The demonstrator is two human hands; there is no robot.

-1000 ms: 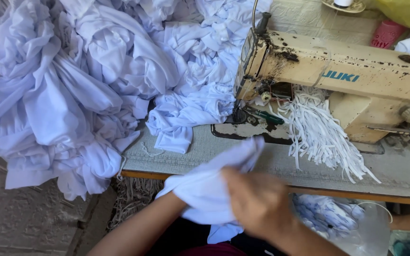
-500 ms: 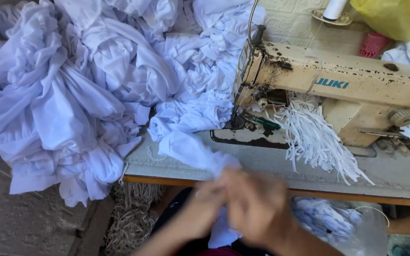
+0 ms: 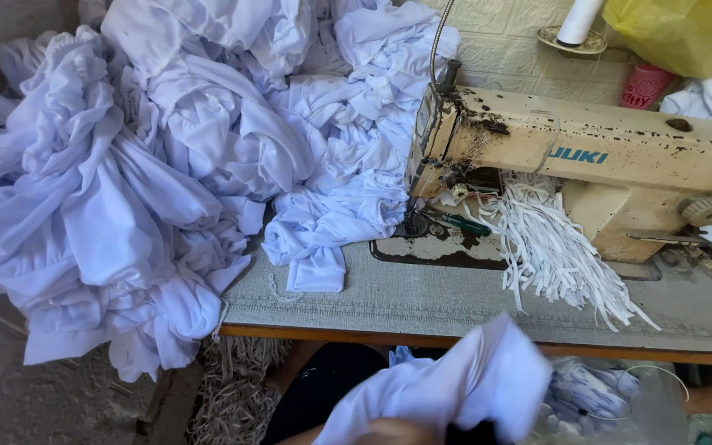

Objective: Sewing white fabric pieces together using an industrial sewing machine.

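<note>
White cloth (image 3: pixel 471 387), a loose bunched piece, sits at the bottom edge of the view, in front of the table's near edge and below it, blurred as if in motion. Far to the left, a big heap of white garments (image 3: pixel 125 189) spills off the table end and hangs toward the floor (image 3: pixel 35 404); beneath it a tangle of pale strips (image 3: pixel 232 395) lies under the table. Only a sliver of a hand (image 3: pixel 397 432) shows under the held cloth, touching it from below; which hand it is, and whether its fingers are curled round the fabric or spread flat, cannot be told, and the other hand is hidden. Further right, the grey table top (image 3: pixel 422 301) carries a worn cream sewing machine (image 3: pixel 586 156), with a bundle of white ribbon strips (image 3: pixel 553 247) draped under its arm. Behind the machine stand a white thread cone (image 3: pixel 578 21), a yellow plastic bag (image 3: pixel 685 33) and a small pink container (image 3: pixel 646 86).
</note>
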